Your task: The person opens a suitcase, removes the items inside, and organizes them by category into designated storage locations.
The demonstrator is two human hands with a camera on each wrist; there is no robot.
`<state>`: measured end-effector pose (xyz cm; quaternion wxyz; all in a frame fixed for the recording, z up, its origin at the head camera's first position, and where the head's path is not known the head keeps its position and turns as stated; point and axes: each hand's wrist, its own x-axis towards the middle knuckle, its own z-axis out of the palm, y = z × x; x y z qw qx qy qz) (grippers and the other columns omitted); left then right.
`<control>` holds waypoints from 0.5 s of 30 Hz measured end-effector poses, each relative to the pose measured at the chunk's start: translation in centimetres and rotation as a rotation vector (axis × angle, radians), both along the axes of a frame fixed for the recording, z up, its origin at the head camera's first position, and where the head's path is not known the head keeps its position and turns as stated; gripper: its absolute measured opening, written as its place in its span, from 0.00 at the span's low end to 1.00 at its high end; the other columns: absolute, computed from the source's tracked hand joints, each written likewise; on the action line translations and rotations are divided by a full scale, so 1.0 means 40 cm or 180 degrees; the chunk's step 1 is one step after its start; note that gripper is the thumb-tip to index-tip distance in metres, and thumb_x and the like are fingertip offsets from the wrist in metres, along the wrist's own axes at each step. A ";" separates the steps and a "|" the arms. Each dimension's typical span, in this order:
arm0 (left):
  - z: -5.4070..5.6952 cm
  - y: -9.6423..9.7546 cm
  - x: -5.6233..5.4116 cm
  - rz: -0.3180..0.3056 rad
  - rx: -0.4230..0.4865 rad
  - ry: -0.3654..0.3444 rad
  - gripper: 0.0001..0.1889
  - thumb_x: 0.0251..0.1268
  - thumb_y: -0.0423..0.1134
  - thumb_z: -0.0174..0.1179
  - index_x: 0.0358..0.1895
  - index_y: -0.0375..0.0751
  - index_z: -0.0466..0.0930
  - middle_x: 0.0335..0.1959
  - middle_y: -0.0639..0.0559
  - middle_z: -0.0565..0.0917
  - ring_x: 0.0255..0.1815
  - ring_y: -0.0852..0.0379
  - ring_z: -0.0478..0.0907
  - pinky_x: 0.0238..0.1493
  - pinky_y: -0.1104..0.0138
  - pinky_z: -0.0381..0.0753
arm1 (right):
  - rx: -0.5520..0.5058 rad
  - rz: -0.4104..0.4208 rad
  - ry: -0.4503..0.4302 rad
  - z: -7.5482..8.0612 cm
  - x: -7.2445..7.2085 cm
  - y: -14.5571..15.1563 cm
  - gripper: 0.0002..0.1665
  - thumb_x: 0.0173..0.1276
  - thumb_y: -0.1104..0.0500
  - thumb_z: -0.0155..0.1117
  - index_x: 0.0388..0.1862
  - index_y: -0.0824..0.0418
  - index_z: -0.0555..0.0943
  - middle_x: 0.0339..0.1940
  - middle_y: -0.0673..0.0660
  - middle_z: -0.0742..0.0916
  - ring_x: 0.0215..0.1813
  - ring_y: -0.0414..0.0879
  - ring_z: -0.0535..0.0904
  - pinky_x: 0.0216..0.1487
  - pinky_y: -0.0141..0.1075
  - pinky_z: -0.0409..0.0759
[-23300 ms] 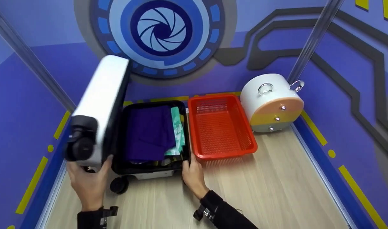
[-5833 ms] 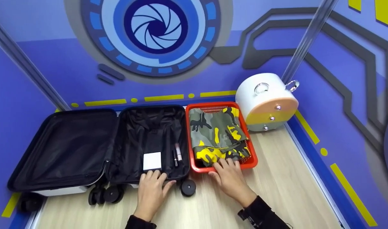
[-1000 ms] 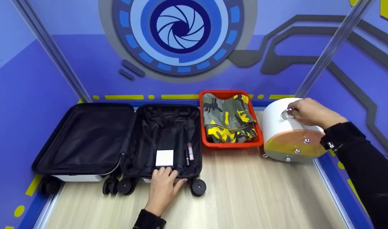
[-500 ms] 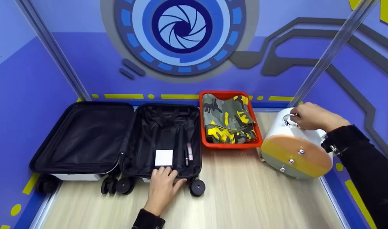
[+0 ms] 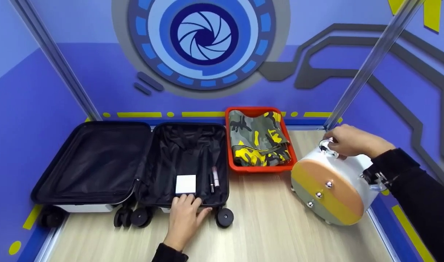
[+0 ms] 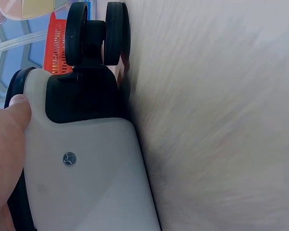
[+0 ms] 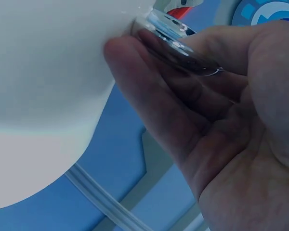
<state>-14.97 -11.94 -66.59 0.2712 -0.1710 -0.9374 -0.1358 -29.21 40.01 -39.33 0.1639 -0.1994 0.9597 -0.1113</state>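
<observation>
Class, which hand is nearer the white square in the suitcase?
Left. The left hand rests on the suitcase's front rim, just in front of the white square; the right hand holds a silver handle, past the red basket.

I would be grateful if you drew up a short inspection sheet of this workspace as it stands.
Surface: pale wood-grain top, under everything below.
Job's things: suitcase lying open; white drum-shaped case with striped front, tilted, contact with the surface unclear.
Clutter (other items): red basket holding camouflage cloth; white square item and two slim tubes inside the suitcase's right half.
Hands: left hand has its fingers over the suitcase's near rim, thumb on the outer side; right hand grips the case's chrome ring handle.
Cables: nothing seen.
Surroundings: blue-purple printed walls, metal corner posts.
</observation>
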 end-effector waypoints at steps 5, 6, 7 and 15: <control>0.002 0.003 0.000 -0.0016 0.0001 -0.0008 0.23 0.66 0.66 0.73 0.36 0.49 0.83 0.31 0.53 0.79 0.35 0.49 0.75 0.41 0.57 0.67 | -0.0096 -0.0040 -0.0061 0.000 0.018 -0.022 0.14 0.71 0.69 0.62 0.52 0.66 0.89 0.38 0.60 0.93 0.24 0.41 0.90 0.28 0.33 0.87; 0.003 0.003 0.001 -0.0018 0.0000 -0.0020 0.23 0.66 0.66 0.73 0.36 0.49 0.83 0.31 0.53 0.79 0.35 0.49 0.75 0.41 0.57 0.67 | -0.0119 -0.0070 -0.0078 0.001 0.022 -0.028 0.14 0.70 0.70 0.62 0.51 0.66 0.89 0.37 0.60 0.93 0.23 0.41 0.90 0.27 0.33 0.87; 0.003 0.004 0.002 -0.0017 -0.0004 -0.0028 0.23 0.66 0.66 0.73 0.36 0.49 0.83 0.31 0.53 0.79 0.35 0.49 0.75 0.40 0.57 0.67 | -0.0153 -0.0097 -0.0106 0.001 0.026 -0.033 0.14 0.70 0.70 0.62 0.51 0.68 0.89 0.36 0.60 0.93 0.23 0.42 0.90 0.26 0.34 0.87; 0.007 0.000 0.001 -0.0001 -0.0057 -0.0019 0.23 0.66 0.66 0.73 0.37 0.50 0.84 0.30 0.53 0.79 0.34 0.50 0.74 0.41 0.57 0.67 | -0.0280 -0.0307 -0.0272 0.005 0.055 -0.084 0.15 0.71 0.70 0.61 0.52 0.71 0.87 0.28 0.60 0.92 0.22 0.44 0.89 0.25 0.38 0.89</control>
